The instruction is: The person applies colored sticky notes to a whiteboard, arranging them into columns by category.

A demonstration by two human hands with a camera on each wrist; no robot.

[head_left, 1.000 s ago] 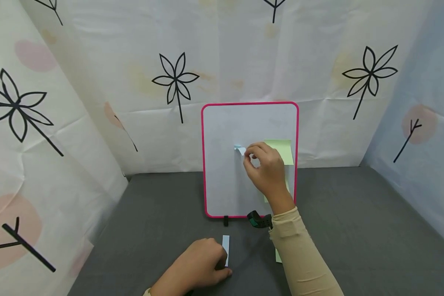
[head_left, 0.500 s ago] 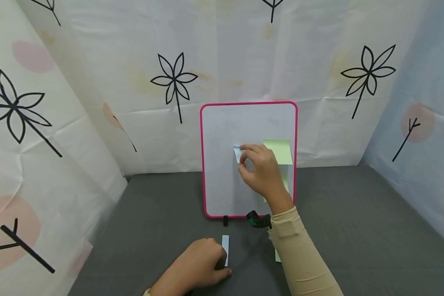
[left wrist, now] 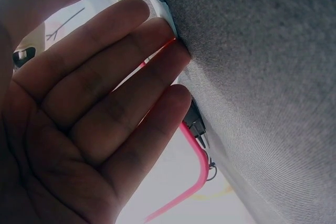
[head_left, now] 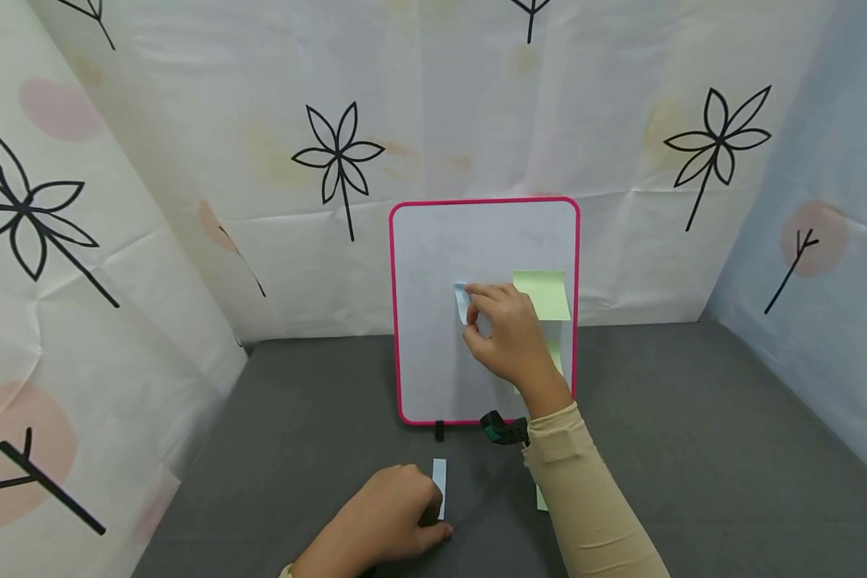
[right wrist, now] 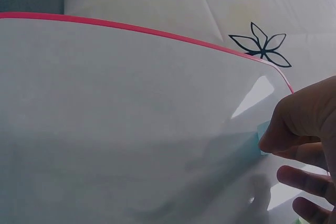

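Note:
A whiteboard with a pink rim stands upright at the centre back. My right hand is in front of it, thumb and index finger curled into a loop at a small light-blue sticky note near the board's middle. In the right wrist view the thumb covers most of that blue note. Low over the dark tabletop, my left hand lies beside a pale-blue paper strip. Its fingers are loosely extended in the left wrist view, close to the raised paper strip.
A green sticky note is on the board's right side, with another green note below, partly behind the right hand. Green paper shows on the table beside the right sleeve. A black foot supports the board.
My right hand has shifted slightly left and down at the board. The blue note, bent and lifted earlier, now hangs straighter along the board. The left hand has stayed put.

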